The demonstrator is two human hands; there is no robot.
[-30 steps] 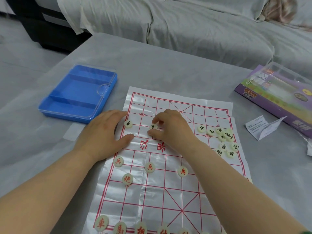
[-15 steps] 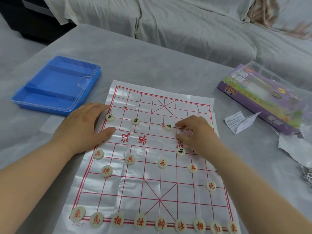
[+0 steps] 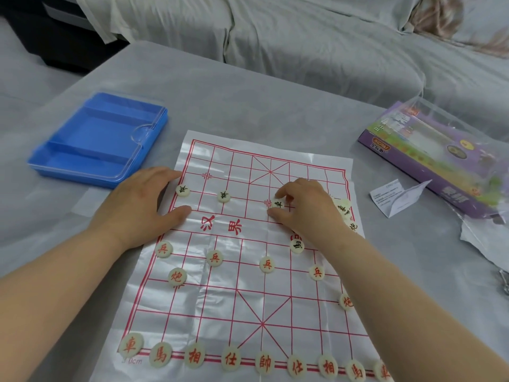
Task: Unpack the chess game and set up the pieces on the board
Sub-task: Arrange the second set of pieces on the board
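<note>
A white plastic board sheet [image 3: 248,304] with a red grid lies flat on the table. Red-lettered pieces fill the near row [image 3: 230,359], and red pawns [image 3: 214,257] and cannons stand above them. Two black-lettered pieces [image 3: 223,196] sit on the far half. My right hand [image 3: 305,209] pinches a black-lettered piece [image 3: 278,204] on the board between thumb and forefinger. Loose black pieces [image 3: 344,209] are partly hidden behind that hand, and another [image 3: 297,245] lies under my wrist. My left hand [image 3: 143,208] lies flat on the board's left edge, fingers apart.
A blue plastic tray [image 3: 96,139] with a clear lid lies at the far left. The purple game box [image 3: 435,150] in clear wrap sits at the right, with a folded paper slip [image 3: 394,197] beside it. A cloth-covered sofa runs along the back.
The view has shifted. My right hand left a black piece on the left half and has brought another to a point right of the middle. The left hand has stayed put.
</note>
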